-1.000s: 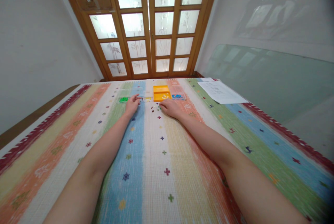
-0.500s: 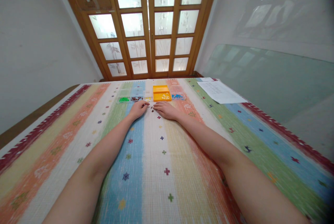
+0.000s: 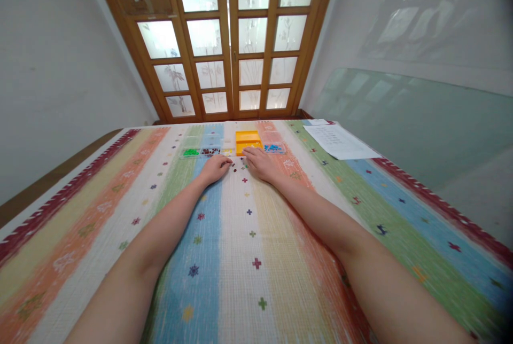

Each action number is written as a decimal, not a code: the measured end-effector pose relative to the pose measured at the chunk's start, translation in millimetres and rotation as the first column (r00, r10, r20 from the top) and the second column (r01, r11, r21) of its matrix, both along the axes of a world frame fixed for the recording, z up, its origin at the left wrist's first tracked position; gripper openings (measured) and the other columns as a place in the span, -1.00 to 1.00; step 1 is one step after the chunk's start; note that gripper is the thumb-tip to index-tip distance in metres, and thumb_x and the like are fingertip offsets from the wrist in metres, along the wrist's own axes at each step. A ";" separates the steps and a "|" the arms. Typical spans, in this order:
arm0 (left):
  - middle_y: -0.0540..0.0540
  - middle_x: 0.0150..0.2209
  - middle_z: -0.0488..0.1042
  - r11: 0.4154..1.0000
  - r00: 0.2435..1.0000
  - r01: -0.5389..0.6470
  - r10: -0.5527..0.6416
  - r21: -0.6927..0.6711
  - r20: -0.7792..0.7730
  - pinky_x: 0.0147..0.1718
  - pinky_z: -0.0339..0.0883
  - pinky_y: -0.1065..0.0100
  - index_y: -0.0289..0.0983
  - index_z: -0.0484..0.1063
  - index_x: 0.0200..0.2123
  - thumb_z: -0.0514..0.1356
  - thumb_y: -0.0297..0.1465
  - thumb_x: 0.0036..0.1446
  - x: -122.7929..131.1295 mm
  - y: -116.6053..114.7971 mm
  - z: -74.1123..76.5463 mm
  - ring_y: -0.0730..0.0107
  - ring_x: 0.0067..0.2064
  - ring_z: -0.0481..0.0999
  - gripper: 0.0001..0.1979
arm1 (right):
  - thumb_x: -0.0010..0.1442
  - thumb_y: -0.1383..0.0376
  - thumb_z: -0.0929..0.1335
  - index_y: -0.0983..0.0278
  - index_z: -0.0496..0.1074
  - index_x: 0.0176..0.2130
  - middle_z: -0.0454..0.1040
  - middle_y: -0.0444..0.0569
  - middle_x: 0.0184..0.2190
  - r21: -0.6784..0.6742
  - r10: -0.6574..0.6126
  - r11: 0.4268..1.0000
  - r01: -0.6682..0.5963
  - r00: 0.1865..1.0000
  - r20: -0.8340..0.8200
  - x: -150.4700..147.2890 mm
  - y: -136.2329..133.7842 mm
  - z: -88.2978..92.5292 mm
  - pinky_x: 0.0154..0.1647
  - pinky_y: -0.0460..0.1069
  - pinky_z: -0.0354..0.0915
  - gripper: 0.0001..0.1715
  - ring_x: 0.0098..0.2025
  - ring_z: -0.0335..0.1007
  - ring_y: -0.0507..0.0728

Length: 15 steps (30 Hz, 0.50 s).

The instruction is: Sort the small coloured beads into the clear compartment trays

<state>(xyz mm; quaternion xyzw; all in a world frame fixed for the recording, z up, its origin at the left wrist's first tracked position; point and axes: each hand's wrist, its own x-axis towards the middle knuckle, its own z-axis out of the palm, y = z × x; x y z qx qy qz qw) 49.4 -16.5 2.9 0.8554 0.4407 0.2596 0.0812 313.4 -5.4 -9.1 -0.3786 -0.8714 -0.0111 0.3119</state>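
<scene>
Both my arms stretch far forward over a striped, multicoloured cloth [image 3: 248,258]. My left hand [image 3: 216,166] rests palm down with its fingers drawn together near a few small dark beads [image 3: 234,165] lying loose on the cloth. My right hand [image 3: 258,163] reaches toward the front edge of an orange tray [image 3: 247,139], fingers curled. Whether either hand holds a bead is too small to see. A clear compartment box holds green pieces [image 3: 191,152], dark pieces [image 3: 210,151] and yellow pieces. Blue pieces [image 3: 273,148] lie in a clear tray right of the orange one.
A printed white sheet [image 3: 339,141] lies at the far right of the cloth. Wooden doors with frosted glass panes [image 3: 230,39] stand beyond the table's far edge. A glass pane leans against the right wall.
My left hand pulled back from the compartment box to the loose beads and stayed there. My right hand moved left to the beads, then forward toward the orange tray.
</scene>
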 end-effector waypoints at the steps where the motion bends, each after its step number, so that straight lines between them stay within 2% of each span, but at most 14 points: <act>1: -0.15 -0.03 0.64 1.000 1.000 0.023 -0.023 0.016 -0.021 0.19 0.36 0.07 -0.22 0.64 -0.07 0.12 -0.37 0.36 1.0 -0.6 -0.2 0.16 0.06 0.55 -0.72 | 0.48 0.34 0.24 0.21 0.45 0.32 0.42 0.11 0.33 0.004 -0.034 0.999 0.034 0.999 -0.019 1.4 0.5 0.7 0.45 0.29 0.14 -0.50 0.39 0.26 0.27; 5: -0.17 0.05 0.61 0.992 0.990 0.109 -0.103 0.061 -0.095 0.25 0.29 0.06 -0.22 0.61 0.01 0.12 -0.32 0.39 7.0 -4.0 -1.3 0.13 0.14 0.50 -0.70 | 0.49 0.34 0.21 0.25 0.44 0.31 0.40 0.13 0.34 -0.008 -0.131 0.991 0.131 0.989 -0.062 4.7 3.2 2.9 0.46 0.25 0.13 -0.49 0.40 0.24 0.26; 9: -0.17 0.17 0.55 0.980 0.966 0.190 -0.176 0.058 -0.188 0.34 0.20 0.05 -0.20 0.54 0.16 0.09 -0.27 0.42 17.1 -9.8 0.2 0.14 0.25 0.43 -0.63 | 0.50 0.27 0.23 0.25 0.41 0.33 0.36 0.14 0.37 -0.049 -0.195 0.980 0.195 0.981 -0.001 4.7 5.6 0.3 0.48 0.27 0.08 -0.51 0.44 0.18 0.27; 15: -0.18 0.40 0.35 0.975 0.925 0.205 -0.166 0.081 -0.340 0.47 -0.06 0.05 -0.22 0.38 0.35 -0.04 -0.15 0.49 28.2 -17.0 -0.8 0.10 0.44 0.21 -0.48 | 0.52 0.20 0.23 0.27 0.40 0.32 0.32 0.16 0.40 -0.036 -0.205 0.977 0.209 0.975 0.090 2.9 6.4 -4.0 0.50 0.33 0.00 -0.50 0.48 0.09 0.33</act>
